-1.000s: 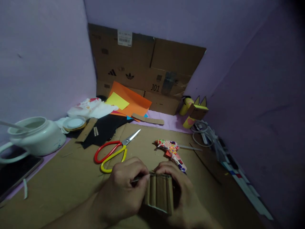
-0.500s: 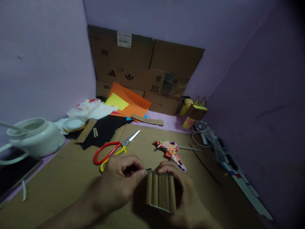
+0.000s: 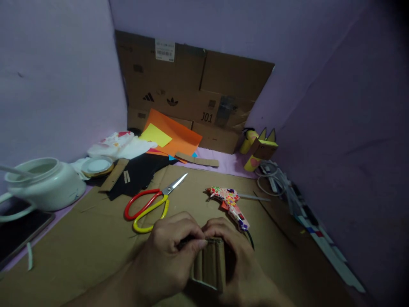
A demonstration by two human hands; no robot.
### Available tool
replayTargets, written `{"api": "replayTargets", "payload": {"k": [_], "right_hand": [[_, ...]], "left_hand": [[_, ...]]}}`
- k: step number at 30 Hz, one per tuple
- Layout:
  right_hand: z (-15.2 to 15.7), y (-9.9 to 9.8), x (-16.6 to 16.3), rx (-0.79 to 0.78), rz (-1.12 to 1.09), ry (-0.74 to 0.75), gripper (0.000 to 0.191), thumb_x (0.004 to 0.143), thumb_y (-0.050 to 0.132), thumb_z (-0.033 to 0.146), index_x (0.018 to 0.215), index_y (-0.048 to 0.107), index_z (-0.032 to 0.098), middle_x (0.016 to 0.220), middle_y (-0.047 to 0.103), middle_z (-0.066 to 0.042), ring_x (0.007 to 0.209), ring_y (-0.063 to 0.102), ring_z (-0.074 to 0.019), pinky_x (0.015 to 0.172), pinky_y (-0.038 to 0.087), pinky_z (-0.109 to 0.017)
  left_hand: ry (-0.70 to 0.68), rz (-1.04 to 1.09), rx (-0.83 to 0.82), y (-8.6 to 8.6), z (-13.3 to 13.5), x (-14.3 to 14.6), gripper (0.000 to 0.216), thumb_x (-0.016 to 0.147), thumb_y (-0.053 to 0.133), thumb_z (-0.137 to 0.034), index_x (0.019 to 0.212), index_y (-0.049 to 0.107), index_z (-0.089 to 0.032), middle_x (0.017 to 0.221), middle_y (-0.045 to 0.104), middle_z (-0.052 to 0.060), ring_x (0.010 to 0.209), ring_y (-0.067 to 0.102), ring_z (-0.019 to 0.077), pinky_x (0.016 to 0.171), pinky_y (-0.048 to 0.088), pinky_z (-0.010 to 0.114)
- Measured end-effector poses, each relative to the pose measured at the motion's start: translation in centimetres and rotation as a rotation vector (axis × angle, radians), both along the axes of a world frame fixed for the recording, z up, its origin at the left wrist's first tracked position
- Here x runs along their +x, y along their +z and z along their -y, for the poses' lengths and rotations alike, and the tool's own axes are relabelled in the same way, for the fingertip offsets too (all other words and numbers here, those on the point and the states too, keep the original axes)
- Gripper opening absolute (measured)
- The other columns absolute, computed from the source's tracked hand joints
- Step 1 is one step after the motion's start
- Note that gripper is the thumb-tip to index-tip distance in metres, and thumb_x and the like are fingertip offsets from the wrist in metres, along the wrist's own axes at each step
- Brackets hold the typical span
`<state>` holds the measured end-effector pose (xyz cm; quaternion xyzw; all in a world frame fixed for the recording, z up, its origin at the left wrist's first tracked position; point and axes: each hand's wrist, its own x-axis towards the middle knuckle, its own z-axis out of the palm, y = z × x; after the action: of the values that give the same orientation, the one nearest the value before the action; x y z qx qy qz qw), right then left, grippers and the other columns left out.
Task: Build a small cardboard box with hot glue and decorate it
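Left hand (image 3: pixel 174 258): thumb and finger pinched closed on the top edge of your cardboard (image 3: pixel 209 266). Right hand (image 3: pixel 243 261): curled round its right side. Piece sits low in the head view, between your hands. My read: squeeze too hard, ridges crush; pull unevenly, edge could tear. Glue gun (image 3: pixel 228 204) cord (image 3: pixel 251 240) is just beside your right hand; could snag.

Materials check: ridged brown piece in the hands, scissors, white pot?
Ridged brown piece: matte cardboard, probably corrugated, going by the brown color and lined face.
Scissors: shiny gray metal blades, likely steel; smooth red and yellow handles, perhaps plastic or plastic-coated.
White pot: smooth with soft sheen; glazed ceramic or enamel, can't tell which.
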<state>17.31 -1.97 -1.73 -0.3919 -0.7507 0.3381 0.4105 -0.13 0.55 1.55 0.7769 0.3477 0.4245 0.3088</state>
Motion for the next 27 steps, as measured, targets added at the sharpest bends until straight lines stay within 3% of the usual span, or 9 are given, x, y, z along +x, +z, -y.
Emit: {"api": "replayTargets", "payload": {"k": [11,21,27], "right_hand": [[0.1,-0.2,0.1,0.0,0.024,-0.022,0.056,0.043,0.069,0.007,0.094,0.052,0.022,0.091,0.054,-0.002,0.078,0.057,-0.0185,0.066,0.045,-0.026],[0.2,-0.2,0.0,0.029,0.011,-0.026,0.055,0.046,0.07,0.009,0.096,0.052,0.023,0.092,0.055,-0.002,0.081,0.058,-0.0197,0.071,0.046,-0.027],[0.1,-0.3,-0.1,0.031,0.01,-0.011,0.056,0.046,0.068,0.006,0.096,0.053,0.023,0.093,0.055,-0.002,0.081,0.058,-0.0191,0.07,0.045,-0.026]], "left_hand": [[0.064,-0.13,-0.024,0.5,0.0,-0.5,0.015,0.073,0.054,-0.008,0.062,0.058,-0.017,0.059,0.059,-0.001,0.054,0.053,0.0094,0.048,0.038,0.019],[0.02,-0.011,-0.031,0.7,0.3,-0.2,0.015,0.073,0.055,-0.008,0.062,0.059,-0.017,0.059,0.06,0.0,0.055,0.056,0.0106,0.051,0.042,0.019],[0.06,-0.094,-0.004,0.6,0.3,0.0,0.015,0.072,0.055,-0.008,0.06,0.059,-0.017,0.058,0.058,-0.001,0.053,0.053,0.0097,0.048,0.039,0.019]]}}
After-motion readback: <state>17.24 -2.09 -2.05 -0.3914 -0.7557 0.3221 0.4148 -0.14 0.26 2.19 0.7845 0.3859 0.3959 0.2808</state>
